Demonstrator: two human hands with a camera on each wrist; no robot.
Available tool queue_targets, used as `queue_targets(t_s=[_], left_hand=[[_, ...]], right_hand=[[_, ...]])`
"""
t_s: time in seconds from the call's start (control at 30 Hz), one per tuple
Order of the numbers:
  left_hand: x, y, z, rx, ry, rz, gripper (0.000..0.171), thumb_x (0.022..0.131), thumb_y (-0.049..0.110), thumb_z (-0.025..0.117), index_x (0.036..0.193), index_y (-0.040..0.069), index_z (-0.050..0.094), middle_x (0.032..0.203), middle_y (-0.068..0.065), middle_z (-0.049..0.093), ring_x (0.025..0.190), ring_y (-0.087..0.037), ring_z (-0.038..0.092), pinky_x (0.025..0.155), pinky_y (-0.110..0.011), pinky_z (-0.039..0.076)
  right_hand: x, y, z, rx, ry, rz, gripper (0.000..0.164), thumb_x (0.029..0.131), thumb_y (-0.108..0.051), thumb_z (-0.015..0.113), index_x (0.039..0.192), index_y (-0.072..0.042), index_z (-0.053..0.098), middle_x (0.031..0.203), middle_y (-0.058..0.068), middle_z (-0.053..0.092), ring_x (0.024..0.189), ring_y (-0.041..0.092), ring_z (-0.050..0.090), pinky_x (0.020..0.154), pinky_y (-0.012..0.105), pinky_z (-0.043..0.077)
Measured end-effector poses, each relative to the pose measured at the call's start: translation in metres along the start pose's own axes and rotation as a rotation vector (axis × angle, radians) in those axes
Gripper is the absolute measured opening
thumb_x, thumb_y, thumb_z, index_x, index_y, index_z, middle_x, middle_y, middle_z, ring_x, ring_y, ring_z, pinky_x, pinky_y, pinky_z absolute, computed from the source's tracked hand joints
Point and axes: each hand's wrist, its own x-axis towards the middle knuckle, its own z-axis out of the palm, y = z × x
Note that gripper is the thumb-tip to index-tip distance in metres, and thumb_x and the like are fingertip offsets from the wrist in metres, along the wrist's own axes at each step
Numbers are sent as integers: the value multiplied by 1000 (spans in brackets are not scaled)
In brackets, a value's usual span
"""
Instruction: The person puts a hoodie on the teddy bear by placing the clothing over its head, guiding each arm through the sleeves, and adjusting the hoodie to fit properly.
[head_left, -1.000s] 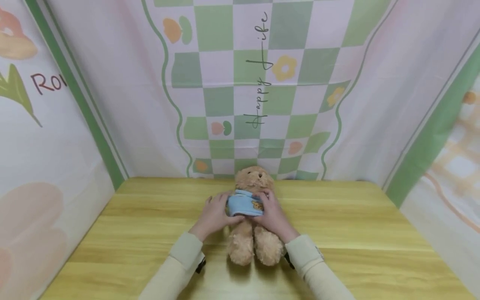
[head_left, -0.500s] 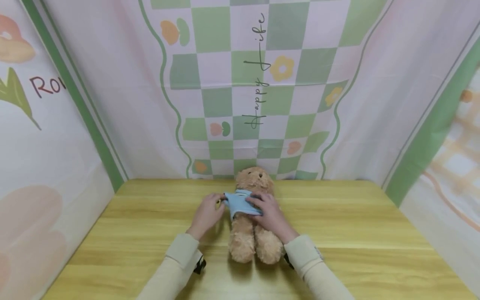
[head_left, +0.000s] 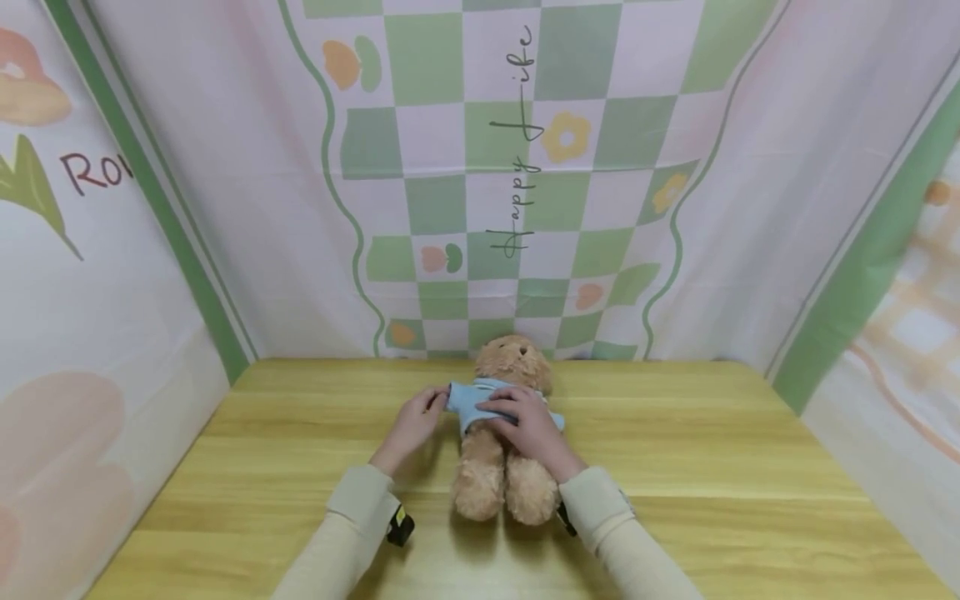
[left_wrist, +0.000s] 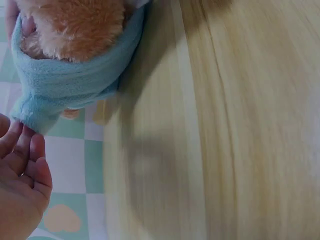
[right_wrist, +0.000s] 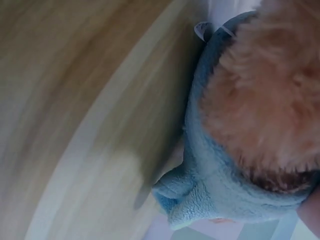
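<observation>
A light-brown teddy bear lies on its back on the wooden table, feet toward me, wearing a light-blue shirt. My left hand pinches the end of the shirt's left-side sleeve between fingertips and thumb, pulling it out sideways. My right hand lies over the front of the shirt, fingers on the cloth and thumb at the hem, holding it. The other sleeve sticks out, with no hand on it. The shirt's front print is hidden under my right hand.
The wooden table extends to both sides of the bear. Behind it hangs a green-and-white checked cloth with flower prints. A small white tag shows by the shirt's hem in the right wrist view.
My left hand has moved from the shirt's side out to its sleeve, which now stretches outward. My right hand has slid toward the middle of the shirt, uncovering the other sleeve.
</observation>
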Motion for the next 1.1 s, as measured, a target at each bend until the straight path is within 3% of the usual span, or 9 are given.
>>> queue_targets(t_s=[0.13,0.33,0.6,0.8,1.1], left_hand=[[1,-2,-2,-7,-10,-27,26,101,16,44,102,0,64,92,-14,66,85,-19,58,77,-33,48],[3,-5,-4,-25,-26,-49,23,99,17,50,94,2,66,80,-8,67,75,-10,58,72,-26,48],[4,-8,0,15,-20,11,15,92,7,59,99,0,70,91,-15,72,83,-22,66,72,-30,54],[4,-7,1,65,2,75,9,88,1,63,88,-1,71,94,-16,70,81,-24,64,68,-28,52],[7,-7,5,171,5,179,6,82,-4,65,82,-3,70,84,-15,64,73,-21,59,64,-24,48]], right_hand=[[2,0,2,32,2,25,20,85,-12,69,104,-11,74,109,11,68,109,34,58,96,53,44],[3,1,1,65,2,20,12,87,-11,66,96,-12,73,105,8,68,108,33,58,96,53,44],[4,-4,-1,98,-34,68,8,84,-11,66,92,-14,66,107,11,66,110,36,55,96,56,43],[4,-3,2,22,-82,115,28,81,-20,76,106,-16,66,114,8,64,114,34,53,96,53,44],[5,-5,4,34,-40,167,17,80,-5,71,94,-15,69,107,7,68,109,33,56,97,51,44]])
